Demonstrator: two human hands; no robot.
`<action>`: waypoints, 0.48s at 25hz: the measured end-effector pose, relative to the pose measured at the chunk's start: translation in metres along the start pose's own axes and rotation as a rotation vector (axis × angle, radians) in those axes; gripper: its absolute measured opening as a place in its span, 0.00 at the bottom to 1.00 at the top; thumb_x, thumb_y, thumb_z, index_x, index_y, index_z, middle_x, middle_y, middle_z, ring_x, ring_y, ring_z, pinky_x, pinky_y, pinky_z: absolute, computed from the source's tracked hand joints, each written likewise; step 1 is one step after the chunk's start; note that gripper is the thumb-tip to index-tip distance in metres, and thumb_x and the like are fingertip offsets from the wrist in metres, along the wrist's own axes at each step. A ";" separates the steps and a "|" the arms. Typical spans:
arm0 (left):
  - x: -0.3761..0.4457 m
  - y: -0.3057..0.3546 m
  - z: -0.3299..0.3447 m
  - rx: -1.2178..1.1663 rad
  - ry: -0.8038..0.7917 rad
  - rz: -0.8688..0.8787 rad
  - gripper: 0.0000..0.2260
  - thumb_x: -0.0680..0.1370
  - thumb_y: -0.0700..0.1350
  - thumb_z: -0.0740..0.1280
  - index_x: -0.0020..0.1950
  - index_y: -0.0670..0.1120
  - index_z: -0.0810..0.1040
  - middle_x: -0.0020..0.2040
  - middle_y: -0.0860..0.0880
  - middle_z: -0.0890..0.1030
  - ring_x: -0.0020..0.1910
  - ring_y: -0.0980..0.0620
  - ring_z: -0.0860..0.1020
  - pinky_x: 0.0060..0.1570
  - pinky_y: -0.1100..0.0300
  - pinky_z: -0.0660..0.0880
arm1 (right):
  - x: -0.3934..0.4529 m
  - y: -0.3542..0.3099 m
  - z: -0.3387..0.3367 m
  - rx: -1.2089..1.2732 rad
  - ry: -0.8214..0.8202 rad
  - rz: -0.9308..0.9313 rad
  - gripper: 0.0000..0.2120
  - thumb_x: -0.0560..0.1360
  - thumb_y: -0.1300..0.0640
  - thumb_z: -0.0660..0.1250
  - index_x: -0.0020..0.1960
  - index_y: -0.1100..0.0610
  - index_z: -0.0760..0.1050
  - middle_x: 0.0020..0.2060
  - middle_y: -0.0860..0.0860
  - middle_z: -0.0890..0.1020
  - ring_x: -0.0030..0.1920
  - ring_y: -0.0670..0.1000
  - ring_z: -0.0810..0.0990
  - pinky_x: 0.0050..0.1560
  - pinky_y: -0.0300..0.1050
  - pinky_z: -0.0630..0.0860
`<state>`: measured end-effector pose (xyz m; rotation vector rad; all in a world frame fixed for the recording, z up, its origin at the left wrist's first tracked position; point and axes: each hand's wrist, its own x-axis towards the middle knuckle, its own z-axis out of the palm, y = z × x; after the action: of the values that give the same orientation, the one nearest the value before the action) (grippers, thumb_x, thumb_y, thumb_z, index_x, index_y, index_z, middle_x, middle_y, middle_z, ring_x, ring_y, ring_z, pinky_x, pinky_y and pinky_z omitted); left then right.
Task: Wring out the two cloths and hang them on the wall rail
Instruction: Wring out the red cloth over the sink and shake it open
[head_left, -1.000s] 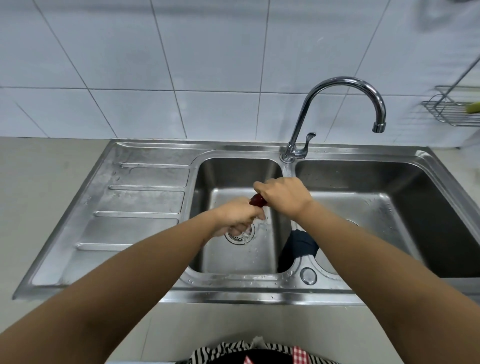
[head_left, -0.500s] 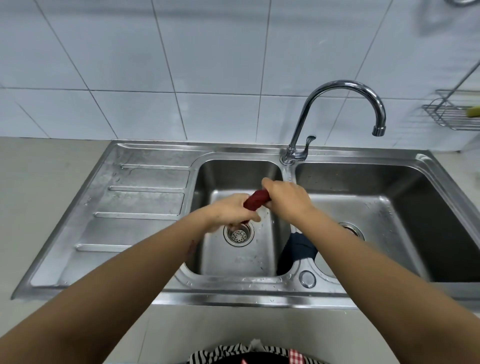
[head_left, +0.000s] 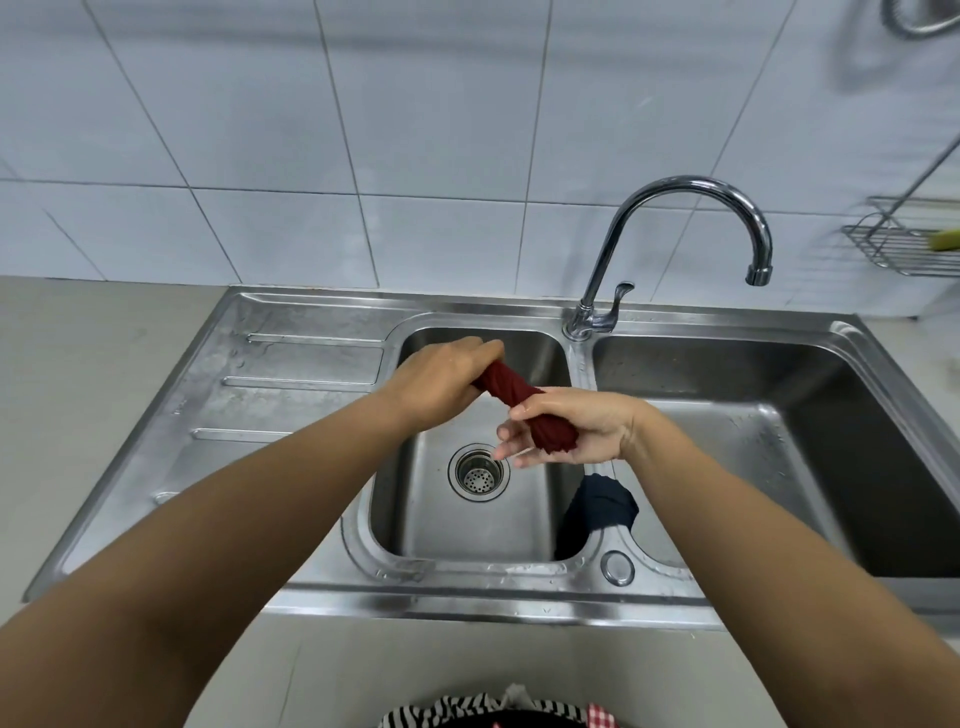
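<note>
A dark red cloth (head_left: 524, 402), twisted into a tight rope, spans between my hands above the left sink basin (head_left: 467, 525). My left hand (head_left: 441, 382) is closed around its far end. My right hand (head_left: 576, 428) holds the near end in the palm, fingers partly loosened. A dark blue cloth (head_left: 600, 506) lies draped over the divider between the two basins, partly hidden under my right forearm. A curved metal piece (head_left: 922, 15) shows on the wall at the top right corner; I cannot tell whether it is the rail.
The steel double sink has a ribbed draining board (head_left: 270, 395) on the left and a drain strainer (head_left: 478, 472) in the left basin. A gooseneck tap (head_left: 675, 218) arches over the right basin (head_left: 779, 467). A wire rack (head_left: 909, 249) hangs on the tiled wall at right.
My hands have spread apart, exposing more of the twisted red cloth. My left hand moved up and away; my right hand turned palm-up and dropped nearer, its fingers loosening.
</note>
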<state>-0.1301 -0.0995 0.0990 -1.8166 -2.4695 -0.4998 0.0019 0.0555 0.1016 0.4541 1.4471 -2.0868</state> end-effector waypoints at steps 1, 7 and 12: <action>0.001 0.000 -0.003 0.012 0.025 0.013 0.08 0.75 0.43 0.65 0.53 0.44 0.73 0.47 0.46 0.79 0.45 0.42 0.79 0.39 0.48 0.76 | 0.001 0.002 0.005 0.067 -0.020 0.023 0.05 0.73 0.62 0.65 0.46 0.57 0.69 0.37 0.54 0.79 0.36 0.52 0.83 0.33 0.42 0.80; 0.008 0.000 -0.030 0.405 -0.082 0.029 0.13 0.80 0.54 0.60 0.54 0.45 0.72 0.48 0.46 0.81 0.45 0.39 0.80 0.35 0.55 0.67 | 0.007 -0.007 0.029 -0.458 0.083 0.198 0.12 0.77 0.54 0.65 0.39 0.54 0.64 0.27 0.48 0.68 0.20 0.43 0.61 0.18 0.33 0.55; 0.011 0.015 -0.026 0.480 -0.342 -0.181 0.09 0.75 0.46 0.62 0.52 0.47 0.77 0.49 0.46 0.83 0.49 0.40 0.81 0.41 0.54 0.73 | 0.020 -0.011 0.025 -1.506 0.693 0.062 0.10 0.75 0.47 0.63 0.48 0.54 0.73 0.39 0.52 0.79 0.41 0.57 0.79 0.38 0.44 0.70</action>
<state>-0.1232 -0.0925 0.1296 -1.5933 -2.6598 0.4115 -0.0196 0.0302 0.1072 0.5235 2.7640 -0.2979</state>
